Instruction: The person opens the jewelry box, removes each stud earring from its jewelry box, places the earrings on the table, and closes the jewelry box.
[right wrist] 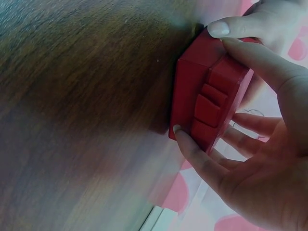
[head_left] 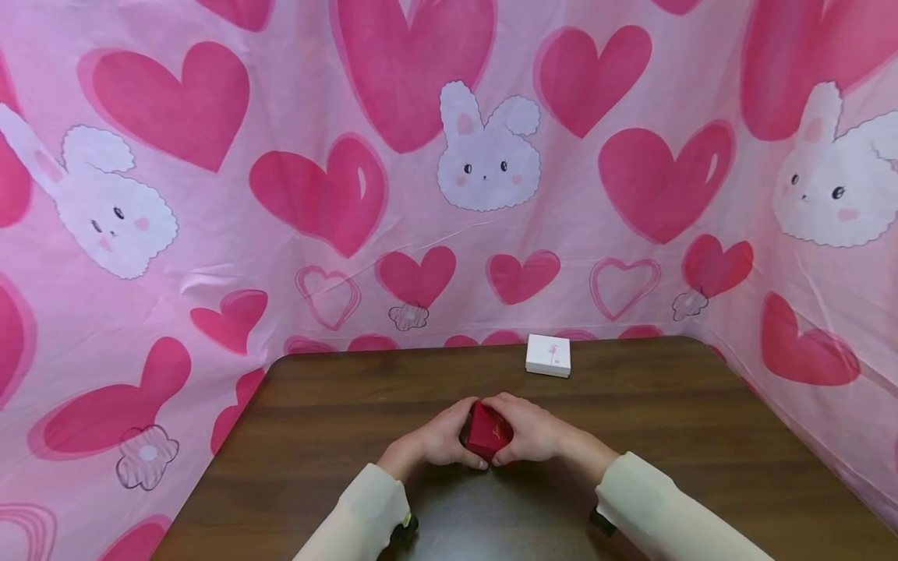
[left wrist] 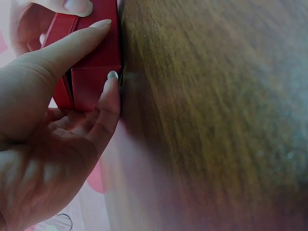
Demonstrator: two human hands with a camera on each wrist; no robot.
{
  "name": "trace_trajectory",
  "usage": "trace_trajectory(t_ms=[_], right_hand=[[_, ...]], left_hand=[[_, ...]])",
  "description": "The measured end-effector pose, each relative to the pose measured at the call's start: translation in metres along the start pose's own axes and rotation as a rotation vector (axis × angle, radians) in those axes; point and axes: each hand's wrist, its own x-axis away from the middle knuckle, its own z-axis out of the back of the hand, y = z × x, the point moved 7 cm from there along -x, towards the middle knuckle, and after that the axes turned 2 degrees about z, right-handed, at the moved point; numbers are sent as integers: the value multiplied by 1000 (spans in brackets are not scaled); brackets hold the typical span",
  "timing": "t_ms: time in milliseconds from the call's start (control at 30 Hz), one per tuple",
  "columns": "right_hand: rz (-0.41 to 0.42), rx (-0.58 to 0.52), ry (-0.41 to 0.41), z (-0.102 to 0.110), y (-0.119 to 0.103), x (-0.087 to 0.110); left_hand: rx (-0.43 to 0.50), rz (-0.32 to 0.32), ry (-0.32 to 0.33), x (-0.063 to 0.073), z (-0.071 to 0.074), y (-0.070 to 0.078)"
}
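Holding red, rectangular, lidded box (head_left: 489, 433) between left hand (head_left: 442, 438) and right hand (head_left: 533, 431), with 2 thumbs (left wrist: 72, 46) on near side.

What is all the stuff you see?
Table: one, brown, in the middle
White box: one, white, at table's back
Red box: one, red, nearer on table
Cloth: count unclear, pink, behind and beside table
Bunnies: three, white, on cloth
Hearts: many, pink-red, on cloth
Flowers: three, dark outlines, on cloth
Dark bits: two, black, near bottom, unclear
Sleeves: two, cream, near bottom
Left hand: one, bare, gripping red box
Right hand: one, bare, gripping red box
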Motion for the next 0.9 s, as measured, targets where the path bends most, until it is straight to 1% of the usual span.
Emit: trace_trajectory(t_ms=[300, 500, 633, 900], right_hand=[[-18, -11, 0, 0, 1, 0], [-30, -29, -1, 1, 3, 0], [-48, -30, -1, 2, 4, 0], [-55, 16, -3, 3, 1, -1]], left_hand=[[-32, -12, 6, -1, -1, -1], [-46, -40, 12, -1, -1, 1], [-53, -34, 12, -1, 0, 1], [-70, -31, 9, -2, 1, -1]])
